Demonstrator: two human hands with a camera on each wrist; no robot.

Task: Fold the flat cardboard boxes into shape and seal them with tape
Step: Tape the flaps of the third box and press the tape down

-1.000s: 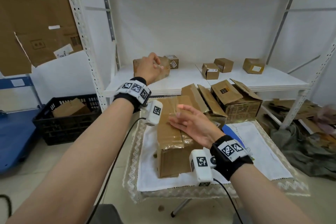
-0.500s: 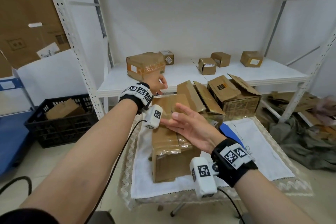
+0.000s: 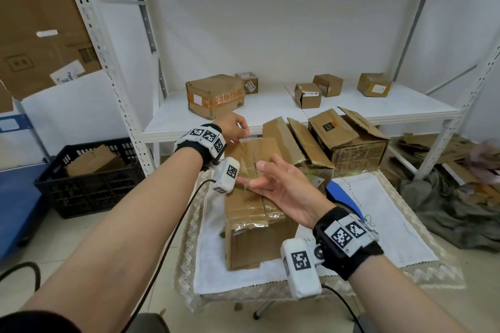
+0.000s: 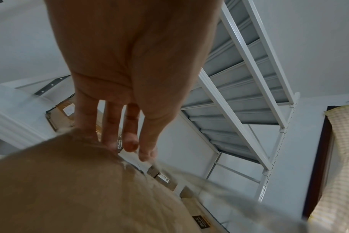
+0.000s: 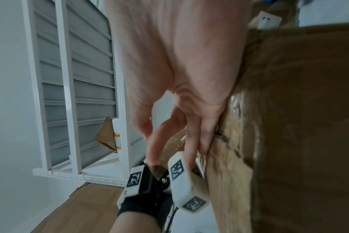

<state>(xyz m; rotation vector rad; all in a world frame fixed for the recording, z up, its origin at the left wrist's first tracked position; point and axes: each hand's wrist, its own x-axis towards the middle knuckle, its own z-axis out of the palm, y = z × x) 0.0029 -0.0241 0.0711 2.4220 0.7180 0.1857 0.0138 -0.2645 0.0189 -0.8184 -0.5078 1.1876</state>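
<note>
At frame centre, a folded, tape-covered box (image 3: 254, 213) stands on the desk (image 3: 400, 238). The right hand (image 3: 281, 186) lies flat, fingers straight, on its top; the left hand (image 3: 232, 127) pinches the far edge, apparently tape. Open-flapped boxes (image 3: 349, 140) behind remain unsealed.

Storeroom: metal shelving (image 3: 378, 112), cardboard parcels (image 3: 215, 94)

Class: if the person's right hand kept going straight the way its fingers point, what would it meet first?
Most likely the left wrist camera, just beyond the right hand's fingertips, above the taped box; depth is uncertain.
</note>
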